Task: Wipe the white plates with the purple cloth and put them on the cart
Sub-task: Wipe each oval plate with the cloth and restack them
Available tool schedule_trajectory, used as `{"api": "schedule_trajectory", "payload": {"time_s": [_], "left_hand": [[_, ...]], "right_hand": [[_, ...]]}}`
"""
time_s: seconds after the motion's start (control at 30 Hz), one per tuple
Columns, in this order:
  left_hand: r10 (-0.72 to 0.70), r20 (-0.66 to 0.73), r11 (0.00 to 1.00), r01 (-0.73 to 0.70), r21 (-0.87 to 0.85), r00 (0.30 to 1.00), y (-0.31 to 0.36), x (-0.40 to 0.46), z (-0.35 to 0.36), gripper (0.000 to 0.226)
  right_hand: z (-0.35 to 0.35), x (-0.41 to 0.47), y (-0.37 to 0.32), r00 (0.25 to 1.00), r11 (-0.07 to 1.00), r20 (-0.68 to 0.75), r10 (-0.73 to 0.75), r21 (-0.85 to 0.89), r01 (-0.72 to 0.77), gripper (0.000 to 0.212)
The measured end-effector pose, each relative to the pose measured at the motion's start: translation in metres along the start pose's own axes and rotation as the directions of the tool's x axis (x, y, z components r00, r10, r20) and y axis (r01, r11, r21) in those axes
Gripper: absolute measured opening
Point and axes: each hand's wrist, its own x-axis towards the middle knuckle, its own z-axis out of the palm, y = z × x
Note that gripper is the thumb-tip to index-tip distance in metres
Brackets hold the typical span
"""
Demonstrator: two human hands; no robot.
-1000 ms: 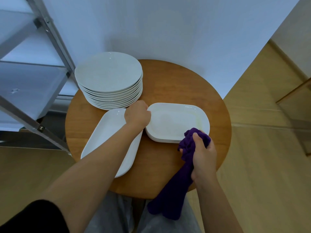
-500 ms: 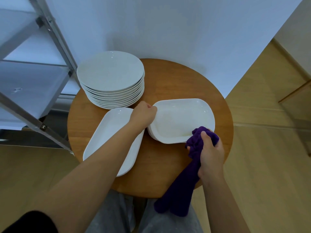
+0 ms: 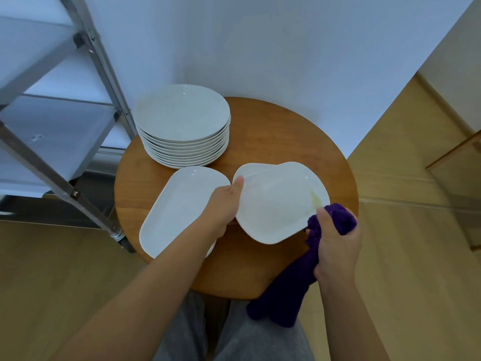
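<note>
- Head view: the left hand [image 3: 224, 205] grips the left rim of a white, rounded-rectangular ceramic plate [image 3: 279, 201], thumb on the upper face and fingers under it. The plate is lifted and tilted above a second plate [image 3: 257, 168] of the same kind, which lies on the table near its right edge.
- The right hand [image 3: 335, 243] is closed round a bunched purple cloth [image 3: 309, 267]. The wad touches the plate's near-right rim and the loose tail hangs past the near edge of the round wooden table [image 3: 299, 142].
- A faint yellowish smear [image 3: 315, 198] shows on the plate's right side, just beside the cloth; I judge that the place to start wiping.
- To do it well, keep the left grip firm and the plate tilted toward the cloth, then press the wad flat and sweep from the right rim across the well, finishing along the rim.
- A long white oval platter [image 3: 179, 204] lies under the left forearm at the table's near-left edge, and a stack of round white plates [image 3: 182, 126] stands at the far-left edge; both seem to await wiping.
- The grey metal cart [image 3: 52, 126] stands just left of the table, so the wiped plate should go leftward without clipping the stack.
</note>
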Motion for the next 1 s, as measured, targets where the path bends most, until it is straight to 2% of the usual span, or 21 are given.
{"api": "schedule_trajectory", "payload": {"time_s": [0.07,0.17,0.3,0.37,0.47,0.57,0.67,0.77,0.83,0.9,0.97,1.0], "left_hand": [[-0.036,-0.006,0.997,0.036,-0.061,0.999,-0.009,-0.014,-0.001,0.043],[-0.035,0.011,0.992,0.036,-0.120,0.999,-0.022,-0.035,-0.005,0.044],[0.007,0.067,0.950,0.014,-0.311,0.998,-0.029,-0.063,-0.016,0.022],[-0.020,0.096,0.887,0.062,-0.458,0.995,-0.028,-0.074,-0.021,0.018],[-0.055,0.163,0.730,0.151,-0.667,0.985,-0.024,-0.088,-0.027,0.013],[-0.070,0.148,0.687,0.155,-0.710,0.987,-0.024,-0.100,-0.029,0.012],[-0.070,0.145,0.664,0.155,-0.731,0.987,-0.026,-0.113,-0.029,0.013],[-0.050,0.116,0.676,0.120,-0.727,0.992,-0.026,-0.123,-0.026,0.015],[-0.026,0.090,0.677,0.083,-0.732,0.996,-0.025,-0.126,-0.025,0.016],[0.005,0.069,0.689,0.047,-0.723,0.998,-0.024,-0.129,-0.026,0.017],[0.038,0.054,0.706,0.011,-0.708,0.998,-0.025,-0.134,-0.027,0.017],[0.046,0.051,0.710,0.003,-0.704,0.998,-0.027,-0.136,-0.026,0.017]], "right_hand": [[-0.001,-0.003,-0.005,0.999,0.998,0.017,-0.040,-0.039,0.041,0.068],[-0.004,-0.008,-0.012,0.997,0.997,0.049,-0.055,-0.054,0.057,0.070],[-0.007,-0.017,-0.014,0.995,0.996,0.089,-0.051,-0.075,0.058,0.067],[-0.005,-0.024,-0.015,0.988,0.991,0.132,-0.084,-0.095,0.097,0.063],[-0.002,-0.037,-0.020,0.977,0.986,0.184,-0.107,-0.107,0.128,0.048],[0.006,-0.047,-0.044,0.984,0.992,0.143,-0.107,-0.052,0.115,0.029],[0.014,-0.059,-0.085,0.981,0.982,0.123,-0.148,0.135,0.131,0.012],[0.023,-0.068,-0.113,0.957,0.962,0.164,-0.239,0.175,0.210,0.020],[0.030,-0.068,-0.109,0.925,0.928,0.138,-0.355,-0.070,0.366,0.030],[0.036,-0.065,-0.095,0.858,0.754,0.234,-0.457,-0.411,0.513,0.040],[0.041,-0.062,-0.071,0.835,0.561,0.474,-0.279,-0.625,0.542,0.057],[0.042,-0.060,-0.059,0.814,0.409,0.554,-0.174,-0.711,0.572,0.062]]}}
